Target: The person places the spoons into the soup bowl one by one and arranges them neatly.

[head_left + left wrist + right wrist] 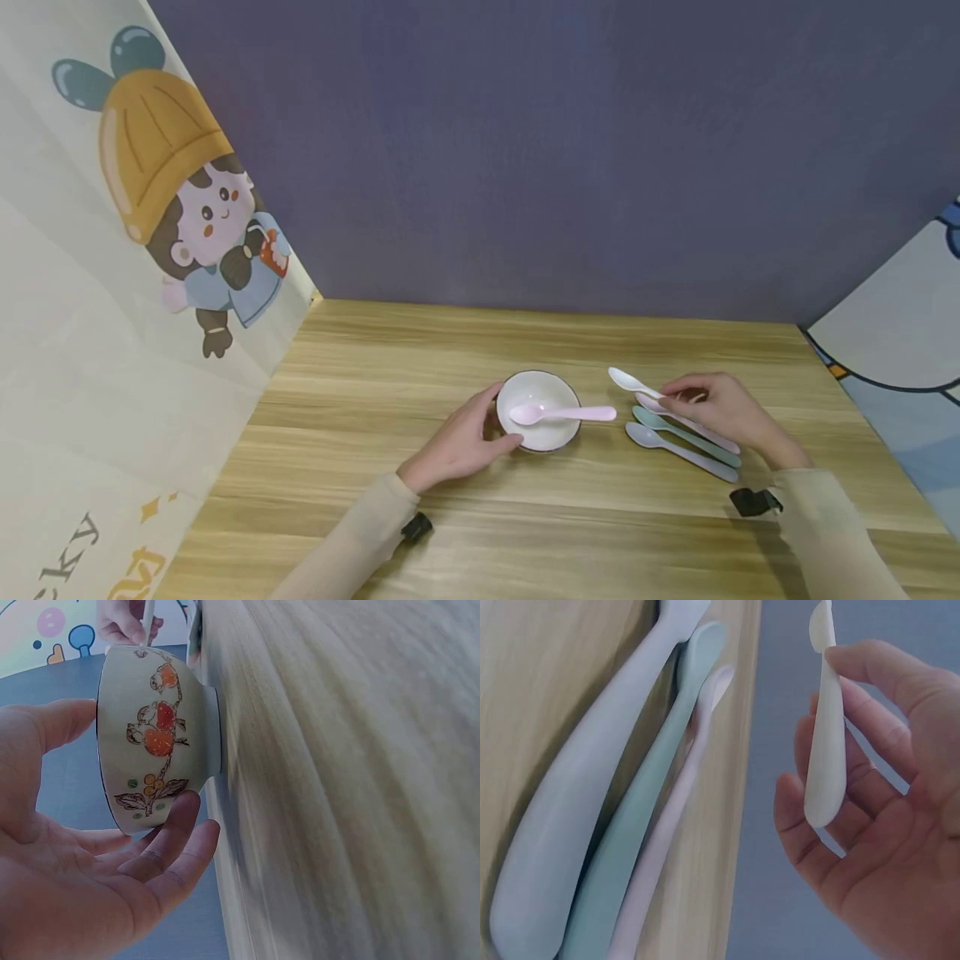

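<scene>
Left of centre in the lower half of the head view, the left hand [462,435] grips the white bowl [536,386], thumb at the rim and fingers against its side. Inside lies a pink spoon [577,413], its handle jutting past the right rim; a knock there, or a tilted bowl, could tip it out. Right of centre, the right hand [716,408] pinches a white spoon [625,381] above a pink one [708,432], a green one [693,437] and a greyish one [686,456]. The pinch looks light, so the spoon might twist or slip, or brush its close neighbours askew.

In the head view, the bowl hides some left fingertips and the right hand covers the white handle. The left wrist view hides the bowl's inside; the right wrist view crops the lower handle ends.
</scene>
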`<state>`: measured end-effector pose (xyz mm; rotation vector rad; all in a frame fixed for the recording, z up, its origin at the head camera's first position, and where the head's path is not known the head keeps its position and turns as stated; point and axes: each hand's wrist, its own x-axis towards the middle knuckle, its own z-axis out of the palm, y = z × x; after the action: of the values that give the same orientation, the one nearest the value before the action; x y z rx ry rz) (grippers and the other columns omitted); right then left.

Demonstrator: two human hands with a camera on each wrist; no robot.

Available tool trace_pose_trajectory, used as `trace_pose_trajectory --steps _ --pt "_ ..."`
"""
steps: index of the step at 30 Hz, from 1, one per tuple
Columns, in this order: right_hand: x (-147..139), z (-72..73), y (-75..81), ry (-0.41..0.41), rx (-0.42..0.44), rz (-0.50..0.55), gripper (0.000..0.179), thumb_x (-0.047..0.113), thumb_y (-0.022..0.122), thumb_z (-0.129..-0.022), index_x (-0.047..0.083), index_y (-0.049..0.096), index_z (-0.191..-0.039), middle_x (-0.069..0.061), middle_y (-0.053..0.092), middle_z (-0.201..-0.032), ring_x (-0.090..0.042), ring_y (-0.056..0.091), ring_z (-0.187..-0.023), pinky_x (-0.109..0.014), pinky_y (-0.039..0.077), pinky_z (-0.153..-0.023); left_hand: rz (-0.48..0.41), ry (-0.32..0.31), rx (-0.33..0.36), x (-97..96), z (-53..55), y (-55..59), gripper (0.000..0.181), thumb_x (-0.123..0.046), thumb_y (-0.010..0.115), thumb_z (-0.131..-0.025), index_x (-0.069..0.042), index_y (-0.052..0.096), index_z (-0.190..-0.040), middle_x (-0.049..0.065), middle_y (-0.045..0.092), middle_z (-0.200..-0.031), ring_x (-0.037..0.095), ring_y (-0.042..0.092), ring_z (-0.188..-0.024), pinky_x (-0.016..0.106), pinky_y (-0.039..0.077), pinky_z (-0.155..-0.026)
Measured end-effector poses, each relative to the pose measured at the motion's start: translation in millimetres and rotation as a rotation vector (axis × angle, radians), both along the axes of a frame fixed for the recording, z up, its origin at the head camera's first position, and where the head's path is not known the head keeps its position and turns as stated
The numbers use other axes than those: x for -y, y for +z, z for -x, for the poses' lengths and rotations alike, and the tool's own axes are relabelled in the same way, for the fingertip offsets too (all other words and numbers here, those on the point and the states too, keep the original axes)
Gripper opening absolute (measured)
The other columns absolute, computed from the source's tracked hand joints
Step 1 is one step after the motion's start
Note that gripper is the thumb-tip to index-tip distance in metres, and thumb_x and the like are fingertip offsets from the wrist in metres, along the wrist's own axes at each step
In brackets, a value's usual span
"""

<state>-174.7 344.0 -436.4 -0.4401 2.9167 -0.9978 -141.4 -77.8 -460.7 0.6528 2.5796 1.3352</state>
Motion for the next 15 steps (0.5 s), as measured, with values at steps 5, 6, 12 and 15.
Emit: trace_pose_trajectory --steps 5,6,12,15 --pt "6 -1.9 2.6 0.007 0.005 -0.004 0.017 0.023 0.081 -0.096 0.01 0.083 -0.107 0.002 0.075 -0.089 0.0 0.063 -0.079 -0.022 0.056 -0.071 0.037 0.011 -0.018 -0.7 0.4 -0.8 0.085 -0.039 0.079 -0.096 -0.015 0.037 -0.166 0.002 0.066 -0.128 0.015 0.065 -0.107 0.037 0.052 -0.098" --pt "7 -1.8 2.9 0.01 0.0 -0.008 0.017 0.024 0.081 -0.096 0.01 0.084 -0.106 0.003 0.075 -0.089 0.0 0.063 -0.079 -0.022 0.056 -0.071 0.043 0.011 -0.022 -0.8 0.4 -0.6 0.086 -0.039 0.079 -0.095 -0.014 0.037 -0.165 0.002 0.066 -0.127 0.015 0.065 -0.108 0.038 0.052 -0.099" --pt "14 -1.2 8.3 0.028 -0.008 -0.022 0.015 0.024 0.081 -0.096 0.012 0.083 -0.105 0.005 0.074 -0.088 -0.001 0.063 -0.079 -0.022 0.056 -0.07 0.048 0.015 -0.013 -1.1 0.9 -1.4 0.087 -0.04 0.079 -0.095 -0.016 0.036 -0.166 0.001 0.066 -0.126 0.015 0.064 -0.109 0.041 0.05 -0.104" --pt "18 -1.4 11.9 0.042 0.001 -0.018 0.014 0.025 0.081 -0.096 0.013 0.084 -0.104 0.005 0.074 -0.087 -0.002 0.063 -0.078 -0.023 0.056 -0.069 0.041 0.011 -0.012 -1.1 1.0 -1.7 0.086 -0.039 0.08 -0.095 -0.019 0.036 -0.166 0.001 0.065 -0.129 0.014 0.063 -0.11 0.041 0.05 -0.105"
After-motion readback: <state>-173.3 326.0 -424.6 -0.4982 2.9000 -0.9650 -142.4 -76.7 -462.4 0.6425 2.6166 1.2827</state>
